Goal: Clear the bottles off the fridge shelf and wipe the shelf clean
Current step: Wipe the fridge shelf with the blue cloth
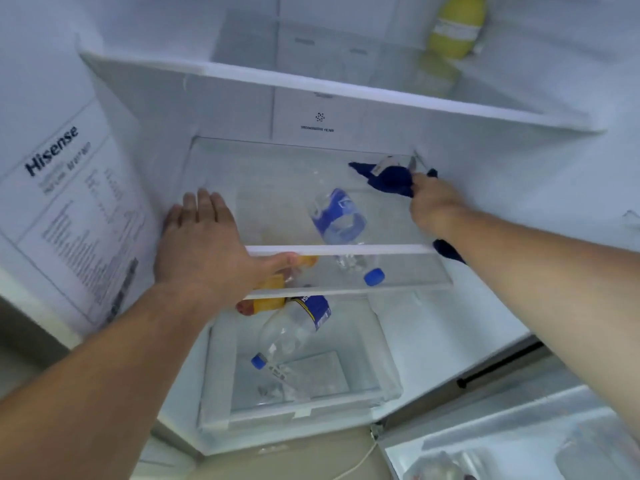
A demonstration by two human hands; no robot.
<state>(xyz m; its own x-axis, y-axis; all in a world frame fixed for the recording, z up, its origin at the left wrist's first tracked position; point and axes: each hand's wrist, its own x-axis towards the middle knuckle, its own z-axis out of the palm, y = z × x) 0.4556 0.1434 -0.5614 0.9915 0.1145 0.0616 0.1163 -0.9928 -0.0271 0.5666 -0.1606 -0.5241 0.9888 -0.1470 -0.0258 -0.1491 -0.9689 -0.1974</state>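
The glass fridge shelf [270,168] has a white front trim. My left hand [204,244] lies flat on its left front corner, fingers apart and thumb along the trim, holding nothing. My right hand [433,206] grips a dark blue cloth [391,180] pressed into the shelf's back right corner. Through the glass I see a clear water bottle [337,216] with a blue label and blue cap, lying on its side below the shelf. A second clear bottle [294,327] lies in the drawer underneath. An orange-yellow bottle [268,299] lies partly hidden by my left wrist.
A higher shelf [346,88] juts out above my hands and carries a yellow bottle [455,26] at the back right. The clear drawer [214,375] sits below. A labelled fridge wall [69,202] is on the left, door bins [519,438] at the lower right.
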